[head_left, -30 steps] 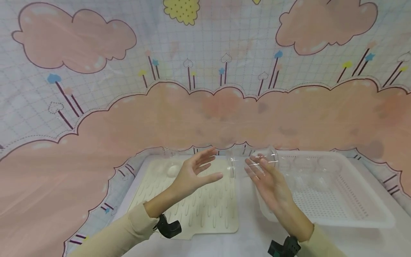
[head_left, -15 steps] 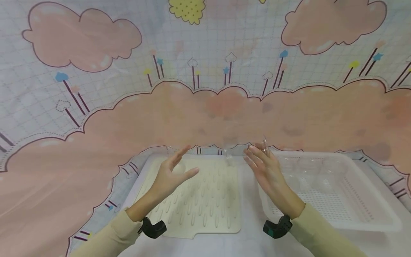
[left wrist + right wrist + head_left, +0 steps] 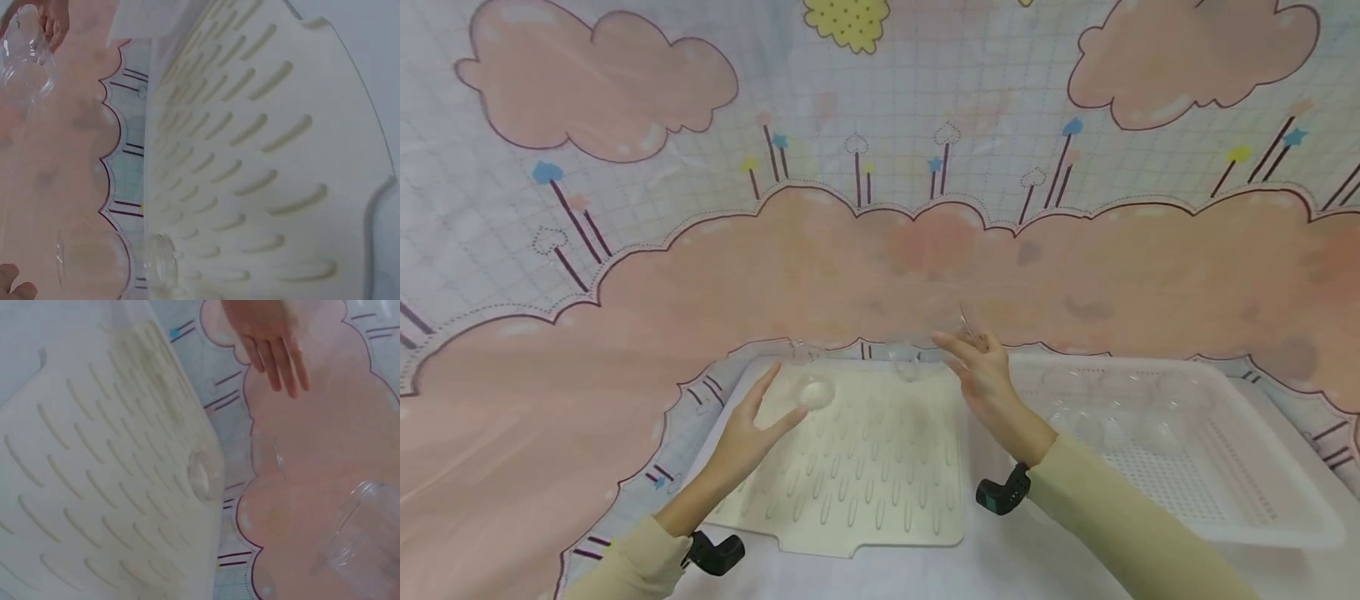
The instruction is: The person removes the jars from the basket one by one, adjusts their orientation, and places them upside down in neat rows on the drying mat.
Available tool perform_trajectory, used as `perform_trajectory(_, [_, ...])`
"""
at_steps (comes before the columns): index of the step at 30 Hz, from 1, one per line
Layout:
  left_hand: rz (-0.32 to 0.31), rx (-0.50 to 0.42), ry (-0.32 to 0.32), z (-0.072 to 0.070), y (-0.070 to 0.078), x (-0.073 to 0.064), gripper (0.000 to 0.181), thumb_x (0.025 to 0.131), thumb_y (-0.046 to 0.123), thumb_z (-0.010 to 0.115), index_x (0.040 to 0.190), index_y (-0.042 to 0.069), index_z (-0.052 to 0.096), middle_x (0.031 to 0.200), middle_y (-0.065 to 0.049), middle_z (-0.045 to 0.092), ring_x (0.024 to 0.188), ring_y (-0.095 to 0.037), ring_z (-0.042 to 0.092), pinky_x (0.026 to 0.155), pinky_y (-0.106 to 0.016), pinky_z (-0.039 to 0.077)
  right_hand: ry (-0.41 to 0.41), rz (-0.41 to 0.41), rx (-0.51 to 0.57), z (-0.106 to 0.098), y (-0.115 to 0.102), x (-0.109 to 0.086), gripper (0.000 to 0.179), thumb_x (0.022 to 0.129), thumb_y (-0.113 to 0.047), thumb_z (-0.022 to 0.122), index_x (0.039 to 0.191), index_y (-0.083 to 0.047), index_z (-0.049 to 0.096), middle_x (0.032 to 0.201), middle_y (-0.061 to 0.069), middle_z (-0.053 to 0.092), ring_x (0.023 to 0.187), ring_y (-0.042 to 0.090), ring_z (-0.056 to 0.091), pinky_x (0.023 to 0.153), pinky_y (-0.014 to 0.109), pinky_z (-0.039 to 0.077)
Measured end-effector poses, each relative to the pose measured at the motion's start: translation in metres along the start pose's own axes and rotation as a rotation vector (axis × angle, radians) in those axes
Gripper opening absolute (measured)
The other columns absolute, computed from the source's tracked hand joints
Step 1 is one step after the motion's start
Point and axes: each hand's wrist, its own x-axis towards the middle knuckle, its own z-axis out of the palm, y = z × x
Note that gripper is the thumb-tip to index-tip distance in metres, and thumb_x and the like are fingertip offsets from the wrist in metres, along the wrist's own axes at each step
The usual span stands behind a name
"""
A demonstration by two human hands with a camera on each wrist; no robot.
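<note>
My right hand (image 3: 988, 383) grips a clear drinking glass (image 3: 28, 69), tilted on its side in the air above the back of the cream drying mat (image 3: 880, 467). Part of that glass is hidden behind the fingers in the head view; its rim end shows at lower right in the right wrist view. Another clear glass (image 3: 815, 392) stands on the mat's far left corner. My left hand (image 3: 741, 446) hovers just left of this standing glass, fingers apart, thumb out, holding nothing.
A white perforated basket (image 3: 1285, 500) sits to the right of the mat, with several clear glasses (image 3: 1165, 396) toward its back. A printed cloth (image 3: 880, 275) with clouds hangs behind the white table (image 3: 925, 575).
My left hand has drawn away from the glass, moving left and down. My right hand has carried the glass leftward from beside the basket to over the mat.
</note>
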Motion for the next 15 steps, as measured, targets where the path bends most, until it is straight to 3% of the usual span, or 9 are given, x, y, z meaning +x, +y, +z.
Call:
perform_trajectory(4, [-0.077,0.056,-0.007,-0.008,-0.019,-0.007,0.087,0.094,0.042,0.067,0.161,0.020,0.017,0.166,-0.009,0.016,0.149,-0.041,0.014,0.110,-0.073,0.015,-0.001,0.005,-0.087,0.008,0.009,0.011,0.088,0.082,0.002,0.076,0.152,0.002,0.022,0.141,0.016,0.037,0.124,0.026,0.048,0.113,0.044,0.035])
perform_trajectory(8, [-0.138,0.070,-0.046,-0.010,-0.036,-0.011,0.090,0.094,0.045,0.066,0.162,0.018,0.014,0.166,-0.012,0.012,0.149,-0.042,0.010,0.111,-0.072,0.014,0.026,0.018,-0.139,0.014,0.018,0.021,0.087,0.082,0.005,0.076,0.153,-0.001,0.026,0.143,0.018,0.038,0.121,0.027,0.049,0.110,0.041,0.037])
perform_trajectory(15, [-0.134,0.131,-0.121,-0.003,-0.057,-0.013,0.092,0.094,0.045,0.065,0.160,0.006,0.014,0.166,-0.018,0.003,0.149,-0.043,-0.004,0.110,-0.074,0.003,0.065,0.052,-0.264,0.027,0.039,0.032,0.088,0.077,0.003,0.083,0.150,-0.002,0.036,0.145,0.019,0.043,0.126,0.031,0.051,0.113,0.042,0.036])
